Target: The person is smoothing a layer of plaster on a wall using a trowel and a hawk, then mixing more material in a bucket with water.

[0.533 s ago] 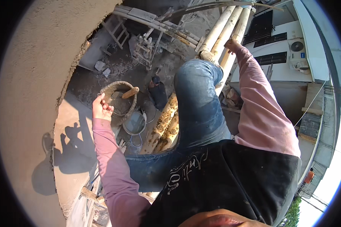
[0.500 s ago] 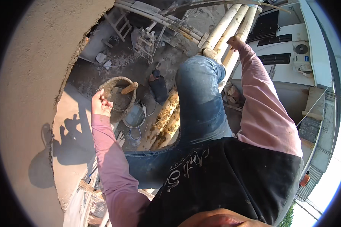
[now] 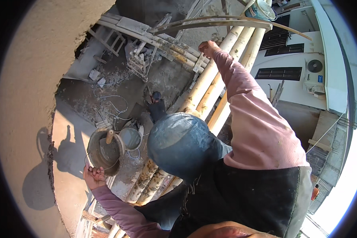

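Note:
My left hand [image 3: 94, 175] is closed on the thin wire handle of a mortar-stained bucket [image 3: 92, 152], which hangs beside the wall. In the bucket, grey mortar [image 3: 108, 152] shows, and a rounded wooden tool handle [image 3: 110, 137] sticks up near its far rim. My right arm reaches forward over the pale bamboo poles [image 3: 210, 85]. At its end my right hand [image 3: 208, 48] has its fingers curled, close to a short wooden piece [image 3: 199, 63]; whether it grips anything is hidden. My bent knee [image 3: 180, 139] is over the poles.
A plastered wall [image 3: 31, 91] with a rough edge runs along the left. Far below, a person [image 3: 157, 107] is near a pail of water [image 3: 131, 137]. A curved wooden strip [image 3: 214, 24] crosses the poles ahead, and another bucket [image 3: 261, 10] is at their far end.
The left hand and bucket have shifted down and left in view. My right hand has left the right-hand pole and moved left. My knee has come lower, and the view has shifted.

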Demonstrator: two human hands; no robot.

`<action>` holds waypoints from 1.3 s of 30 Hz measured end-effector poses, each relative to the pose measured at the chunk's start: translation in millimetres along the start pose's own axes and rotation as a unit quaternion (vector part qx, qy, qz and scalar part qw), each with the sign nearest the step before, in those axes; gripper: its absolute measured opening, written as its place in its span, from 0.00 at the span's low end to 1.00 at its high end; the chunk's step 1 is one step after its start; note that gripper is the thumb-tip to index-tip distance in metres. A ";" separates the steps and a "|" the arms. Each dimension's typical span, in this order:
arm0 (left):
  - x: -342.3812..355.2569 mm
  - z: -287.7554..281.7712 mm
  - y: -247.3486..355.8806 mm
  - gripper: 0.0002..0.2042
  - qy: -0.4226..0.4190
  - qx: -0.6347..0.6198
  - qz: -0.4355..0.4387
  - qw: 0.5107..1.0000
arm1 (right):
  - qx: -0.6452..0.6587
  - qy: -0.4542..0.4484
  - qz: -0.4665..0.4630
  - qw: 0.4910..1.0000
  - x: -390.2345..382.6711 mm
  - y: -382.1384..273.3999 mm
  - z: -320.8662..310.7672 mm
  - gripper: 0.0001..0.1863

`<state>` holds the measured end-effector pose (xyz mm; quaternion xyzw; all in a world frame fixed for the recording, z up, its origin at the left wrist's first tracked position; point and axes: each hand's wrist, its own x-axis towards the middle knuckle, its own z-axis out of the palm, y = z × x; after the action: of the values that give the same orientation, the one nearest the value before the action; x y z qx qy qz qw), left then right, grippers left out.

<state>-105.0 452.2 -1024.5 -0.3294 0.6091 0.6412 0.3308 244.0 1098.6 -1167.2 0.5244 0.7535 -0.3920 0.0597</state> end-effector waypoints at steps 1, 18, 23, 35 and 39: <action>4.3 7.7 -8.1 0.13 0.006 -0.010 -0.003 1.000 | 0.003 0.053 -0.028 0.998 15.9 6.8 -25.1 0.12; -28.6 153.7 -103.2 0.23 0.042 -0.085 -0.074 0.993 | -0.087 0.483 0.186 0.851 156.0 200.6 -399.7 0.19; -6.8 111.1 -104.0 0.22 0.134 -0.049 -0.024 0.989 | -0.169 0.437 0.222 0.855 162.1 210.5 -441.3 0.25; 9.1 88.7 -125.1 0.24 0.252 -0.064 -0.018 0.966 | -0.346 0.292 0.249 0.856 207.1 289.8 -506.0 0.23; -19.9 71.4 -103.2 0.25 0.229 -0.080 0.040 0.969 | -0.147 0.400 0.275 0.862 180.4 203.9 -451.4 0.20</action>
<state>-10.0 527.1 -1063.2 -0.4678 0.6280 0.6084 0.1291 479.8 1556.7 -1055.7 0.8073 0.5865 -0.0009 -0.0656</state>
